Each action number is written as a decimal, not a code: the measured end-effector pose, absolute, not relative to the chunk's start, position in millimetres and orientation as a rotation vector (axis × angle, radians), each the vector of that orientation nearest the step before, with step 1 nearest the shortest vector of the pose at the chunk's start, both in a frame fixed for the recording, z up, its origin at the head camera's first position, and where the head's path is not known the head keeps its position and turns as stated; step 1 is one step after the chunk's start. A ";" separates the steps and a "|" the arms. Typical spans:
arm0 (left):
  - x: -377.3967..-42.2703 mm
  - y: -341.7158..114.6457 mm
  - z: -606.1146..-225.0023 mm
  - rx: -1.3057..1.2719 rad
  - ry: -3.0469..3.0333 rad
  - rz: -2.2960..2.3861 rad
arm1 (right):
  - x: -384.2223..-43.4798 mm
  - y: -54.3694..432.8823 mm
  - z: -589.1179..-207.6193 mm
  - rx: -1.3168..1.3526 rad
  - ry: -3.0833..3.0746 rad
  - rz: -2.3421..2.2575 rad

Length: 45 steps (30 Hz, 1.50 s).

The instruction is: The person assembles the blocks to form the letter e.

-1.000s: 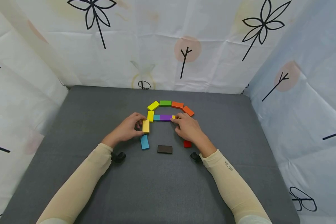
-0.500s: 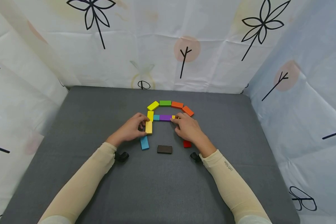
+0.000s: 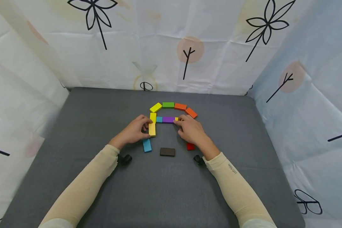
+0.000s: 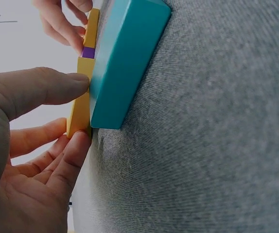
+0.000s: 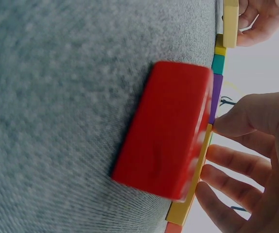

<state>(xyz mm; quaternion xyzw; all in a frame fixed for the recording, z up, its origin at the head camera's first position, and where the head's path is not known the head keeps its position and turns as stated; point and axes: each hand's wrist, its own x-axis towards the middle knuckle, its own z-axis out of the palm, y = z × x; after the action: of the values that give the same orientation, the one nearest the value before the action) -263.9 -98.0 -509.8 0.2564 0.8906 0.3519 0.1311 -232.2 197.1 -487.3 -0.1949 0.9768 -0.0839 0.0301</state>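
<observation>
Fingers of the left hand grip the pale yellow block, thumb at its near end, probably to align it with the bright yellow block beyond; the right hand touches a golden block, grip unclear

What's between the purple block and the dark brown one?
Only bare grey tabletop between the purple block and dark brown block; visible in the head view.
</observation>
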 end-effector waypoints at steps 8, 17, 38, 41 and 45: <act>-264.7 -96.9 -509.4 0.737 2.585 1.013 | -232.1 196.6 -484.7 -0.606 3.010 -0.260; -265.0 -93.0 -507.4 0.729 2.607 1.005 | -233.6 196.9 -484.8 -0.605 3.010 -0.258; -262.3 -86.5 -506.2 0.758 2.648 0.930 | -230.8 197.7 -484.5 -0.599 3.005 -0.260; -261.3 -85.9 -505.6 0.755 2.655 0.927 | -230.7 197.4 -483.6 -0.595 3.003 -0.263; -260.6 -86.2 -506.8 0.748 2.662 0.915 | -231.6 196.6 -483.3 -0.595 2.995 -0.283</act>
<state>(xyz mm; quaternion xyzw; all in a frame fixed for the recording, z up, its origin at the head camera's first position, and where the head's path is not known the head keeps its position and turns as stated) -260.6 -86.2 -506.8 0.2551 0.9080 0.3120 0.1141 -231.6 196.6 -483.3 -0.1940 0.9759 -0.0921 0.0376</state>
